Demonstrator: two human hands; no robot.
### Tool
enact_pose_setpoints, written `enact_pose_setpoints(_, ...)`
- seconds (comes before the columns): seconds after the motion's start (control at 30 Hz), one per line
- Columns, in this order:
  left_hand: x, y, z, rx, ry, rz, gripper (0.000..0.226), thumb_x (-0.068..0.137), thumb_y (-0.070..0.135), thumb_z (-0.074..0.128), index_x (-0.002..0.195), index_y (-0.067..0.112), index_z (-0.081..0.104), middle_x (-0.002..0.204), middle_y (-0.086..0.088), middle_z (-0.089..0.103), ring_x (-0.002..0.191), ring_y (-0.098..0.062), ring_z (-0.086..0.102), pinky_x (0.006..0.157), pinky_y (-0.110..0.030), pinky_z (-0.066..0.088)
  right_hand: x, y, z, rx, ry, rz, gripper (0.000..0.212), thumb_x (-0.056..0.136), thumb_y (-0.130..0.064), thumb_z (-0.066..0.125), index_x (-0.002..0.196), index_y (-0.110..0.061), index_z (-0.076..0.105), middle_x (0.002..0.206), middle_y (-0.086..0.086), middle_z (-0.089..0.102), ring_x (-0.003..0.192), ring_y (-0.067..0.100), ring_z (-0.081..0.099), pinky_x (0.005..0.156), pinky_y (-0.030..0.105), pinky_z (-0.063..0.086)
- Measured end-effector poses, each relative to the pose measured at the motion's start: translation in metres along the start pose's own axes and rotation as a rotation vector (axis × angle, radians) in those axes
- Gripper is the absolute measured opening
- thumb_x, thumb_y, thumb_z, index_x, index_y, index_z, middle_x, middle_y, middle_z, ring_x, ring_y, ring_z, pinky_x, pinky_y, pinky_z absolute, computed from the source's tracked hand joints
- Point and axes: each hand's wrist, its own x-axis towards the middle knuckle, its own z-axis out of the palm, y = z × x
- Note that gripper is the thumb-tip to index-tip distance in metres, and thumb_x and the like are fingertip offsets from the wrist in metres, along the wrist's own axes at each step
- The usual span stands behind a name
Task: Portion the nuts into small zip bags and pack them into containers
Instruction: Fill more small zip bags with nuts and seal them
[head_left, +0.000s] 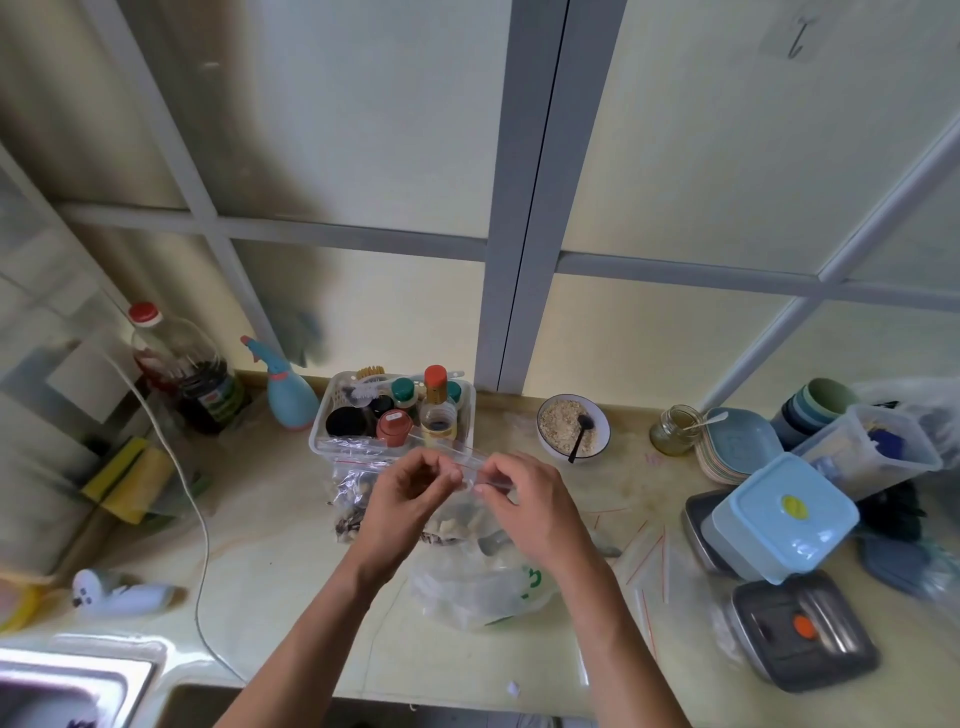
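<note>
A: Okay, quick one. What were the hands doing?

B: Both were up over the pale marbled countertop (291, 525). The left hand (402, 499) and right hand (524, 501) each pinched the top edge of a small clear zip bag with a red seal line (470, 470), fingers curled on it, one hand at each end of the strip.

A: How did the bag look?

B: Thin, see-through, held stretched between the fingertips, tilted down to the right. Its lower part hung behind the hands, so I couldn't tell what it held.

A: Nuts?

B: A larger clear zip bag of mixed dark and pale nuts (350, 488) sat on the counter just behind the left hand, in front of the white plastic basket of bottles and jars (395, 410). A crumpled thin plastic bag with green print (483, 587) lay under the right wrist.

A: Spare bags, containers?

B: Flat empty clear zip bags with red strips (652, 566) lay right of the hands. Further right, a light-blue lidded plastic box with a yellow valve (784, 519) rested on a grey metal tray (698, 525), and a grey lidded container with an orange valve (805, 629) sat nearer.

A: Anything else?

B: A white bowl of oats with a black spoon (573, 426) stood behind the right hand.
</note>
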Motion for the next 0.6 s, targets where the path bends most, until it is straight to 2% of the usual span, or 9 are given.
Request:
enact_pose_setpoints(0.07,0.001,-0.006,-0.008,0.140,-0.089,-0.004,0.028,0.085,0.022,0.081,0.107,0.013,0.065,0.104,-0.008,0.070,0.099,-0.021,0.066,0.087,-0.030,0.053,-0.001,-0.002,-0.004,0.063,-0.009,-0.010,0.011,0.093,-0.023,0.070,0.085,-0.025,0.062,0.088,-0.012,0.065,0.086,0.003,0.063,0.077,0.027,0.054)
enact_pose_setpoints(0.13,-0.001,-0.013,-0.015,0.314,-0.185,-0.052,0.043,0.077,0.034,0.088,0.114,0.028,0.066,0.115,0.007,0.069,0.111,-0.010,0.061,0.094,-0.025,0.048,-0.002,-0.006,-0.007,0.134,-0.036,-0.019,0.011,0.092,-0.025,0.070,0.084,-0.026,0.063,0.086,-0.011,0.066,0.087,0.005,0.065,0.079,0.027,0.055)
enact_pose_setpoints(0.2,-0.006,-0.016,-0.014,0.368,-0.236,-0.105,0.044,0.073,0.037,0.089,0.113,0.032,0.070,0.116,0.017,0.070,0.113,0.000,0.060,0.094,-0.020,0.044,-0.002,-0.009,-0.009,0.197,-0.061,-0.044,0.009,0.092,-0.025,0.071,0.085,-0.026,0.065,0.086,-0.010,0.067,0.087,0.008,0.066,0.081,0.027,0.056)
enact_pose_setpoints(0.27,-0.008,-0.019,-0.012,0.348,-0.261,-0.125,0.032,0.077,0.031,0.088,0.104,0.022,0.074,0.108,0.010,0.075,0.106,-0.004,0.066,0.092,-0.023,0.048,-0.002,-0.010,-0.011,0.238,-0.057,-0.066,0.008,0.092,-0.024,0.072,0.086,-0.023,0.067,0.085,-0.009,0.068,0.086,0.010,0.066,0.081,0.026,0.056)
enact_pose_setpoints(0.33,-0.011,-0.021,-0.011,0.288,-0.273,-0.137,0.022,0.083,0.025,0.084,0.093,0.010,0.071,0.099,-0.004,0.076,0.096,-0.018,0.071,0.088,-0.036,0.055,-0.002,-0.010,-0.013,0.269,-0.012,-0.072,0.006,0.092,-0.023,0.073,0.087,-0.022,0.069,0.085,-0.009,0.069,0.086,0.011,0.067,0.081,0.027,0.055)
enact_pose_setpoints(0.4,-0.013,-0.021,-0.009,0.210,-0.277,-0.201,0.030,0.086,0.026,0.081,0.088,0.002,0.064,0.093,-0.018,0.073,0.087,-0.033,0.070,0.078,-0.046,0.056,-0.002,-0.006,-0.014,0.275,0.069,-0.057,0.006,0.091,-0.021,0.075,0.090,-0.023,0.070,0.087,-0.010,0.069,0.087,0.011,0.066,0.080,0.028,0.055)
enact_pose_setpoints(0.43,-0.013,-0.022,-0.008,0.177,-0.272,-0.225,0.031,0.088,0.025,0.080,0.086,0.000,0.061,0.090,-0.022,0.073,0.082,-0.032,0.070,0.073,-0.043,0.055,-0.002,-0.001,-0.014,0.280,0.111,-0.032,0.008,0.090,-0.021,0.076,0.094,-0.024,0.070,0.090,-0.012,0.070,0.090,0.010,0.066,0.082,0.027,0.054)
enact_pose_setpoints(0.5,-0.016,-0.020,-0.005,0.108,-0.216,-0.239,0.021,0.092,0.016,0.072,0.084,0.003,0.058,0.085,-0.017,0.074,0.078,-0.023,0.070,0.070,-0.034,0.054,-0.002,0.009,-0.010,0.308,0.204,0.071,0.028,0.087,-0.030,0.078,0.112,-0.028,0.066,0.106,-0.015,0.068,0.104,0.006,0.064,0.091,0.025,0.052)
enact_pose_setpoints(0.6,-0.017,-0.015,-0.003,-0.082,-0.054,-0.259,0.015,0.096,0.011,0.065,0.091,-0.001,0.056,0.093,-0.025,0.073,0.084,-0.031,0.072,0.070,-0.034,0.058,-0.006,0.019,-0.006,0.526,0.239,0.298,0.071,0.079,-0.059,0.075,0.140,-0.038,0.045,0.132,-0.013,0.058,0.125,0.001,0.054,0.103,0.023,0.044)
